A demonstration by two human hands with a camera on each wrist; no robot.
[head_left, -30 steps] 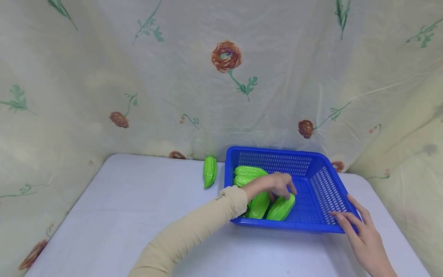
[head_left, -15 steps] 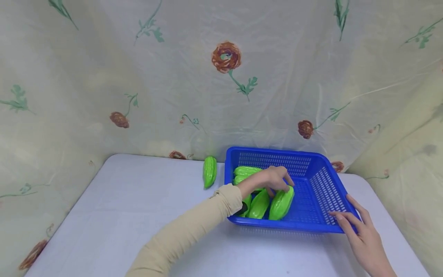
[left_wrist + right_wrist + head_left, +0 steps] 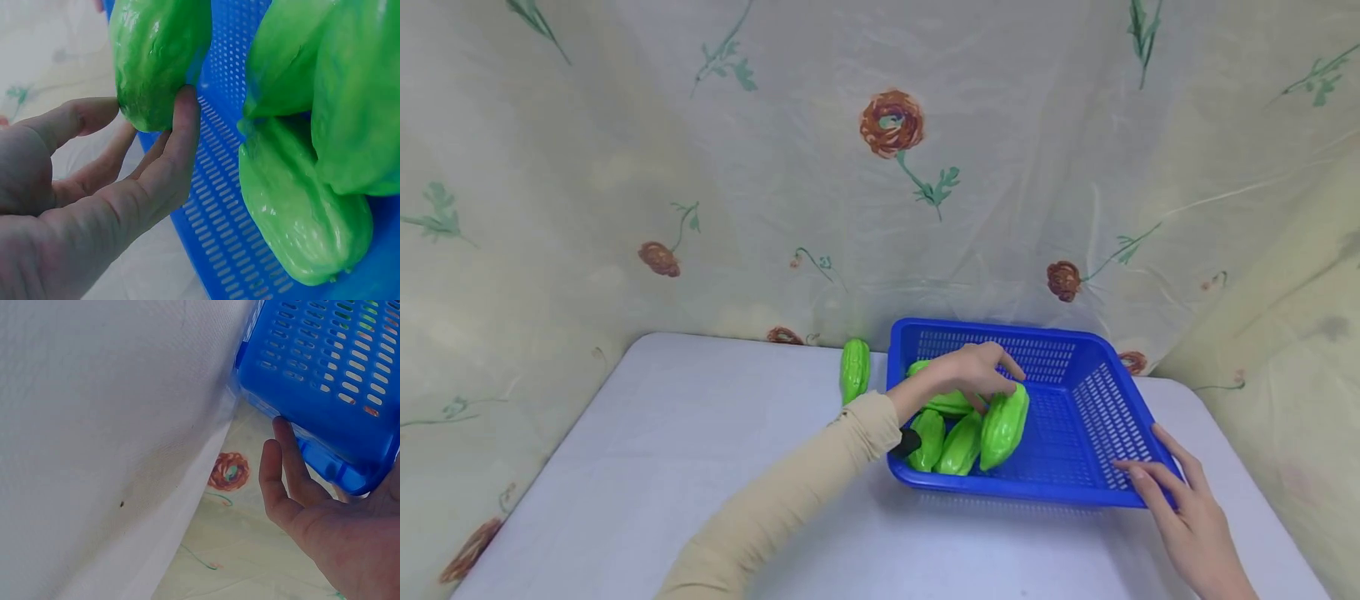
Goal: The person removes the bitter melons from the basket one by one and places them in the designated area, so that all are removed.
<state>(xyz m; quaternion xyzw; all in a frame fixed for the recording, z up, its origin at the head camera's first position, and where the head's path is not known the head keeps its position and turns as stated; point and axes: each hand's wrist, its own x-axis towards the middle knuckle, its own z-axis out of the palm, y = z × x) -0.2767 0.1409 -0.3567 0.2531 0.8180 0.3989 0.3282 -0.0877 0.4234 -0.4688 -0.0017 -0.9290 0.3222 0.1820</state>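
My left hand (image 3: 981,367) pinches the upper end of a bright green, ridged bitter melon (image 3: 1004,427) inside the blue basket (image 3: 1078,493). In the left wrist view the thumb and fingertips of the left hand (image 3: 119,169) hold that bitter melon (image 3: 159,56) by one end, and it hangs tilted. Several more bitter melons (image 3: 961,446) lie in the basket's left half, some partly hidden by the hand. At the basket's near right corner, my right hand (image 3: 1187,508) grips the rim. The right wrist view shows its fingertips against the outer side of the basket (image 3: 312,400).
Another bitter melon (image 3: 854,369) lies on the white table (image 3: 715,417), left of the basket near the back edge. A flower-patterned curtain (image 3: 820,192) hangs behind and at both sides. Something black (image 3: 907,442) shows at my left wrist.
My left hand has raised the end of the bitter melon and drawn it left and farther back, so it stands more upright. The right hand and the basket have stayed in place.
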